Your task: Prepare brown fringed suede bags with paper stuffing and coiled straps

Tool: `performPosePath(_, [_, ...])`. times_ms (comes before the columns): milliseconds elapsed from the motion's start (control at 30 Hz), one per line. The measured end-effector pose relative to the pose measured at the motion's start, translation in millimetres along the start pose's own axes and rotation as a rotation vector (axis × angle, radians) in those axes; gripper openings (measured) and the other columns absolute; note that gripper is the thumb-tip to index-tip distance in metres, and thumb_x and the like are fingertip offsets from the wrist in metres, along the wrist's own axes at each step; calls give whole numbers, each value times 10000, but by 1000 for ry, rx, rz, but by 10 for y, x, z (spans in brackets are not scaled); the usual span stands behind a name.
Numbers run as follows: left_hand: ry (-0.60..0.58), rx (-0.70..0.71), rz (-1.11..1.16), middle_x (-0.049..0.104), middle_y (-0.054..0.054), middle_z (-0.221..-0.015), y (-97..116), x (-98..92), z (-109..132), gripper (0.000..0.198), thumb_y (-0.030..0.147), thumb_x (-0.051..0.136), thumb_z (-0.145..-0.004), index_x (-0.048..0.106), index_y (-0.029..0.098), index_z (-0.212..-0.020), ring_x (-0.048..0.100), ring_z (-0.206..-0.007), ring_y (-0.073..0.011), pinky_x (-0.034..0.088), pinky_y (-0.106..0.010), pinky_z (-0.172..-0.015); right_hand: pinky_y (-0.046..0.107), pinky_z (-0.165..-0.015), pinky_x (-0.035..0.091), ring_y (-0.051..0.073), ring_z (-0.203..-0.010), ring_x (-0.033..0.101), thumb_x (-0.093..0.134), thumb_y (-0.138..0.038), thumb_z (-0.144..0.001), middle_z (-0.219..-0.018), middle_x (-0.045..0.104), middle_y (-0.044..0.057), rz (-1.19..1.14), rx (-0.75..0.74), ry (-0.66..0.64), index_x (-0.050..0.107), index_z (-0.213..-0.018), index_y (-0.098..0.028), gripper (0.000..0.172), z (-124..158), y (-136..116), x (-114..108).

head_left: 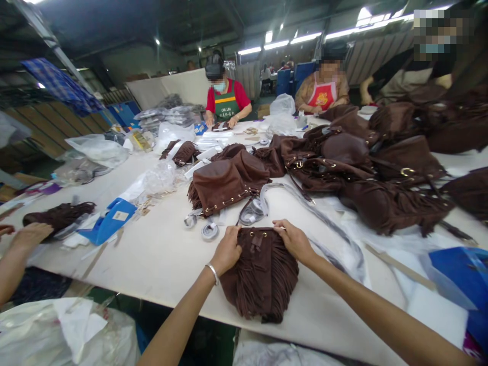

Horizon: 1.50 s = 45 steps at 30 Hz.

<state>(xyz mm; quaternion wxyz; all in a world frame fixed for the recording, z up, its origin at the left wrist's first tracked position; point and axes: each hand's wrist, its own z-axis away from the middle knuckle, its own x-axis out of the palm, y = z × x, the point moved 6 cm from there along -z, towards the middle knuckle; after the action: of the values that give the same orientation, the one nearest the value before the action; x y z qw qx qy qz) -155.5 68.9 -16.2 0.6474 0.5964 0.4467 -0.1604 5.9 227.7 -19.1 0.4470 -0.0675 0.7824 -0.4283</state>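
Note:
A dark brown fringed drawstring bag (263, 274) lies at the near edge of the white table, its top edge toward the far side. My left hand (227, 250), with a silver bangle at the wrist, is closed on the bag's top left corner. On the top right corner, my right hand (293, 241) grips the rim between thumb and fingers. Two brass eyelets and a small tassel show at the front of the bag between my hands. Just beyond it lie wrapped straps (252, 211) and a small coiled roll (209, 231).
More brown bags (224, 183) pile up ahead and to the right. A blue holder (109, 221) stands at left, near a co-worker's hand (34, 234) by another bag. Co-workers sit across the table (152, 259). A white sack (68, 330) sits below its edge.

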Motion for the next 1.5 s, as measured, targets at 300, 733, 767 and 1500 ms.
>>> performPosePath(300, [-144, -23, -248, 497, -135, -1289, -29, -164, 109, 702, 3, 411, -699, 366, 173, -1378, 551, -1127, -257, 457, -360, -926, 351, -905, 441, 212, -1093, 578, 448, -418, -933, -1228, 631, 75, -320, 59, -109, 524, -890, -210, 225, 244, -127, -330])
performPosePath(733, [143, 7, -174, 571, -63, -922, 50, -36, -105, 147, 266, 469, -900, 561, 190, -813, 549, -884, -208, 424, -345, -802, 224, -608, 389, 118, -663, 529, 545, -270, -864, -752, 595, -24, -119, 34, -531, 572, -1036, -217, 182, 390, -333, 87])
performPosePath(767, [128, 0, -112, 578, -53, -892, -15, -56, -131, 173, 263, 460, -901, 562, 191, -781, 556, -868, -198, 428, -334, -798, 221, -605, 384, 118, -664, 527, 531, -257, -868, -743, 597, -23, -82, 33, -575, 587, -1000, -217, 149, 436, -318, 18])
performPosePath(1500, [60, 332, -76, 570, -70, -1251, 313, 14, -290, 199, 192, 495, -905, 655, 249, -1009, 453, -1223, -235, 405, -454, -1026, 411, -910, 502, 253, -1104, 562, 555, -213, -867, -1295, 517, 85, 292, -232, -215, 469, -1312, -281, 459, 281, -760, -308])
